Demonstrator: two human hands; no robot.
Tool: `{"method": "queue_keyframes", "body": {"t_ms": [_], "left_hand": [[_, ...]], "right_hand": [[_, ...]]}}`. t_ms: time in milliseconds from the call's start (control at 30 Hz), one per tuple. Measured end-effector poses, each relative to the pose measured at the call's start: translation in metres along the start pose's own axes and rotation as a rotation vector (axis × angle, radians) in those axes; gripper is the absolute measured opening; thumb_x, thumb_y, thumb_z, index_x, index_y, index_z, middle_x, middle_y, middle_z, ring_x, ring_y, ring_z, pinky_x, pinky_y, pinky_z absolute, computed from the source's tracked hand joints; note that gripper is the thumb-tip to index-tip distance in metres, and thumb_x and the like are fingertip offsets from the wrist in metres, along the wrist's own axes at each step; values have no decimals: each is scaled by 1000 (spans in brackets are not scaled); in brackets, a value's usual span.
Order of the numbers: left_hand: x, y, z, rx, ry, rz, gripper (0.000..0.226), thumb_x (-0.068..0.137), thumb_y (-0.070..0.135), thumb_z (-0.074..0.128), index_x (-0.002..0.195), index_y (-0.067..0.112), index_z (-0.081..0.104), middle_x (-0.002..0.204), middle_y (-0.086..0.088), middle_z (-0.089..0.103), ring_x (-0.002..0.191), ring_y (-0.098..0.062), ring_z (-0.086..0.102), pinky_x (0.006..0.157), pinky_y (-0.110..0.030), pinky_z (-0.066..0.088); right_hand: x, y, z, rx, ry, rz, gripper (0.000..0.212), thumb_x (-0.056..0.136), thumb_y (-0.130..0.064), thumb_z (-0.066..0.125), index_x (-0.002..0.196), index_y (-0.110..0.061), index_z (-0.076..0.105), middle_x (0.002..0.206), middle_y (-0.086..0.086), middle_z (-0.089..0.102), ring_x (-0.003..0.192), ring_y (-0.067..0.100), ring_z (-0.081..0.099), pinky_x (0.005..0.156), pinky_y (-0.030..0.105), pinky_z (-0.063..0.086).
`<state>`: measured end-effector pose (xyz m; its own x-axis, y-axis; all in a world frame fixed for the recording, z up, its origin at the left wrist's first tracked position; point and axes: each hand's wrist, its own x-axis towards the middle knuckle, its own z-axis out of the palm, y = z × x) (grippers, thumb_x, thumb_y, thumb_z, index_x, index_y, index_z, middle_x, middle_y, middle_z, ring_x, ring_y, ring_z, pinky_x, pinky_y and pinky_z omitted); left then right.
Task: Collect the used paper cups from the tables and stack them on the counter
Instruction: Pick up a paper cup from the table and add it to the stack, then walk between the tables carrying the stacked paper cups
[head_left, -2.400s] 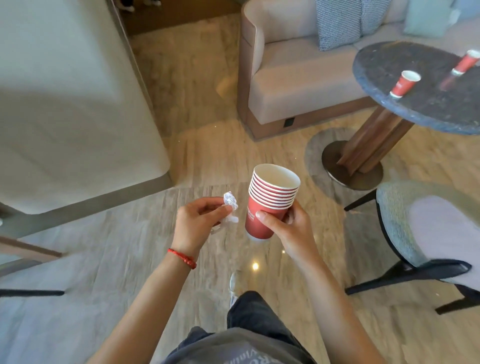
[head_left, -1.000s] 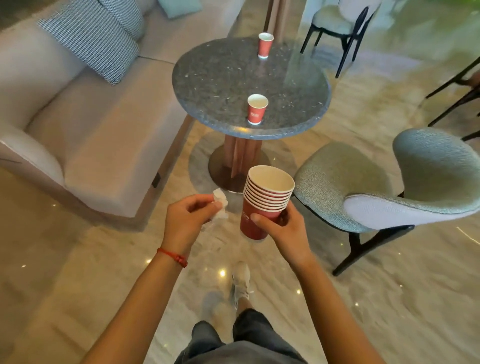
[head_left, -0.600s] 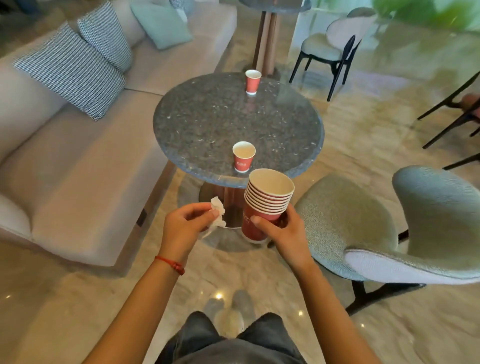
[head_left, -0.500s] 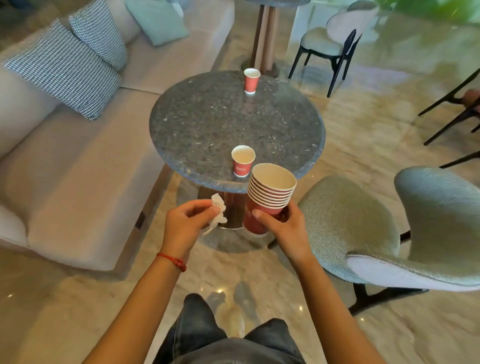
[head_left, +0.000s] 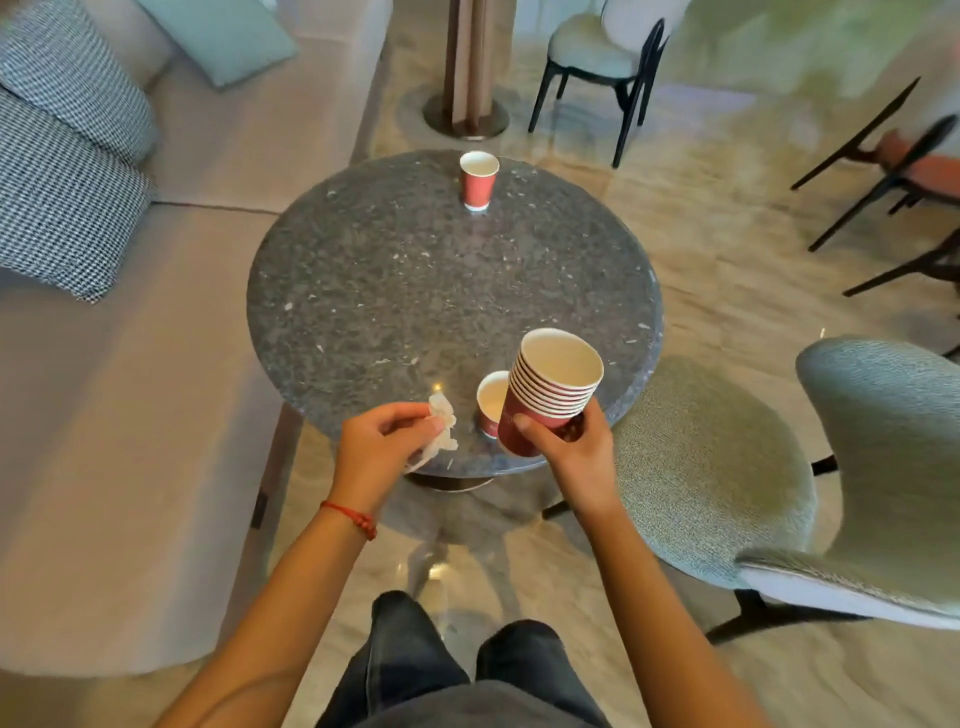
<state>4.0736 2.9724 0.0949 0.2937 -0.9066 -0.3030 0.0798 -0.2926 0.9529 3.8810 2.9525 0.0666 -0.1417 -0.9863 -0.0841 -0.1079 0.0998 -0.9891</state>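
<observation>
My right hand (head_left: 571, 452) grips a stack of several nested red paper cups (head_left: 550, 389) by its base, held tilted just above the near edge of a round dark stone table (head_left: 415, 291). A single red cup (head_left: 491, 402) stands upright on the table right behind the stack, partly hidden by it. Another red cup (head_left: 478, 179) stands at the table's far edge. My left hand (head_left: 384, 441) pinches a crumpled white tissue (head_left: 441, 426) over the near rim, left of the near cup.
A beige sofa (head_left: 156, 364) with checked cushions (head_left: 62, 208) runs along the table's left. A grey-green upholstered chair (head_left: 779, 467) stands close on the right. Beyond the table are a second table's pedestal (head_left: 467, 104) and dark-legged chairs (head_left: 602, 62).
I have walked up to the round table; it now fills the middle of the view. Both hands, holding the same things, have come over its near edge beside the nearest cup.
</observation>
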Motion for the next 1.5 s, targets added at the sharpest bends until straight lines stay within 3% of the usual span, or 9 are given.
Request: {"method": "queue_keyframes", "body": {"t_ms": [100,300,500,700,933,1100,1300,1400,1500], "left_hand": [[23,-1,1,34,-21,-31,15,75,2,73,76,16,70,67,0,66,49,5,57,49,-10,46],[51,-4,4,43,-44,-102,15,76,4,73,77,18,70,52,14,66,47,5,55,46,-9,42],[71,-9,5,62,15,-144,14,75,7,75,75,21,71,64,8,68,51,4,58,48,-10,45],[73,-9,19,93,11,-172,18,77,3,72,73,21,69,66,4,66,49,5,58,48,-9,46],[74,-16,24,110,27,-194,22,75,3,72,72,24,69,60,10,67,49,5,58,49,-10,47],[71,-18,25,119,42,-198,22,76,3,72,72,24,68,64,7,67,50,5,58,50,-10,48],[65,-15,28,116,51,-185,20,76,4,73,72,23,69,65,8,68,51,5,59,50,-9,47],[61,-14,32,110,51,-178,21,75,4,73,71,25,69,62,10,68,53,5,60,51,-10,48],[58,-11,39,123,-4,-166,23,77,2,71,72,24,68,55,14,68,50,5,59,49,-9,47]], "right_hand": [[20,6,14,-6,22,2,55,68,-14,83,115,-17,53,107,-1,66,96,3,63,77,15,49],[46,24,31,-51,66,3,60,62,-24,82,113,-16,52,100,-11,63,85,-11,59,71,7,45],[58,40,33,-107,80,12,69,58,-37,80,118,-18,51,103,-18,61,93,-15,55,75,1,40],[57,53,31,-159,48,61,59,54,-47,78,104,-47,46,102,-24,56,93,-21,51,73,-3,36],[52,81,23,-227,-44,125,75,57,-33,84,109,-59,37,111,-27,49,101,-23,45,76,-4,36],[53,90,25,-236,-63,140,77,56,-35,83,114,-51,36,112,-21,51,100,-21,46,74,-4,37],[57,90,26,-206,-22,155,74,63,-22,86,123,-22,43,113,-8,54,103,6,50,74,1,38],[53,81,18,-177,-18,158,69,64,-20,86,118,-26,43,108,-11,55,99,2,52,74,0,39],[48,72,8,-129,10,155,62,65,-16,85,105,-38,44,102,-22,55,93,-17,53,70,-3,38]]}}
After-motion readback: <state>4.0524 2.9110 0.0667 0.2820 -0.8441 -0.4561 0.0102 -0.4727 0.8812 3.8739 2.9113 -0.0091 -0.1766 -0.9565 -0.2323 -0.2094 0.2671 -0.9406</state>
